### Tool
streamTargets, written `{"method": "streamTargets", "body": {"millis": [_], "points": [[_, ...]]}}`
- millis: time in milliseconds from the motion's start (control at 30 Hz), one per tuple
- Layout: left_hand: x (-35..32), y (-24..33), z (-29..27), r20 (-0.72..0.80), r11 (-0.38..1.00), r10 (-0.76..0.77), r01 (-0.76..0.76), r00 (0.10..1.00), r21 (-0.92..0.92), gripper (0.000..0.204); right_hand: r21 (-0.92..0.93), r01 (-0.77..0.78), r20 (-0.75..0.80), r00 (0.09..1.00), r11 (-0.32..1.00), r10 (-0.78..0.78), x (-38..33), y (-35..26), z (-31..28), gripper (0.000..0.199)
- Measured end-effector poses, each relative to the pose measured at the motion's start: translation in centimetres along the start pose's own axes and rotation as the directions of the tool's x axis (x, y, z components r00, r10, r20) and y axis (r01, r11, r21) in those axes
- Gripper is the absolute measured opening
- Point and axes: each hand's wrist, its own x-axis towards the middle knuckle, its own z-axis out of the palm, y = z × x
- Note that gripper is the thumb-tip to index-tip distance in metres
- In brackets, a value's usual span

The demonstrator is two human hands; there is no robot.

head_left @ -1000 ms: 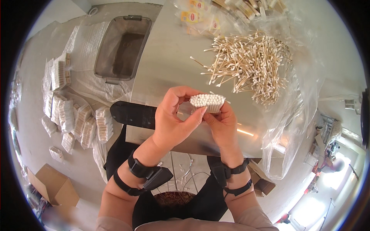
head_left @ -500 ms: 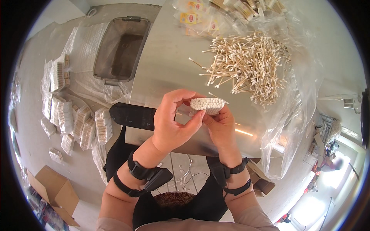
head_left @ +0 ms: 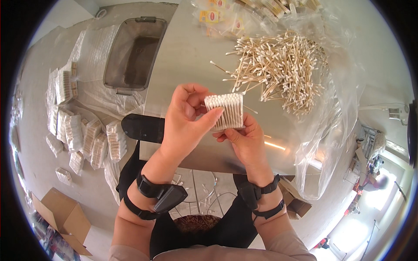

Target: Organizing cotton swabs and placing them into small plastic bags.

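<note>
Between my two hands is a clear-wrapped bundle of cotton swabs (head_left: 230, 111), its white tips facing up and its wooden sticks side by side. My left hand (head_left: 185, 115) grips it from the left, thumb across the front. My right hand (head_left: 246, 137) pinches its lower right corner. One loose swab (head_left: 251, 109) sticks out just right of the bundle, near my right fingers. Beyond my hands, a heap of loose cotton swabs (head_left: 283, 69) lies on the metal tabletop (head_left: 183, 56).
Small plastic bags with yellow labels (head_left: 212, 16) lie at the table's far edge. Clear plastic sheeting (head_left: 318, 161) drapes over its right side. At left on the floor are a grey bin (head_left: 152, 56), several wrapped swab packs (head_left: 91, 135) and an open cardboard box (head_left: 63, 213).
The bundle has tipped, so its long side now shows instead of mostly its tips. My left hand has shifted slightly left and up; my right hand has slid to the bundle's lower corner.
</note>
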Motion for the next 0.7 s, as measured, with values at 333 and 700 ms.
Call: {"method": "streamTargets", "body": {"millis": [333,700], "points": [[0.52,0.06,-0.41,-0.007,0.987,-0.163,0.163,0.987,0.009,0.048,0.029,-0.015,0.02,1.0,0.999,0.014,-0.04,0.19,-0.41,0.027],[0.85,-0.25,-0.63,0.073,0.937,-0.28,0.289,0.957,-0.195,0.037,0.0,0.009,-0.02,1.0,1.0,-0.009,-0.1,-0.68,0.35,0.011]]}}
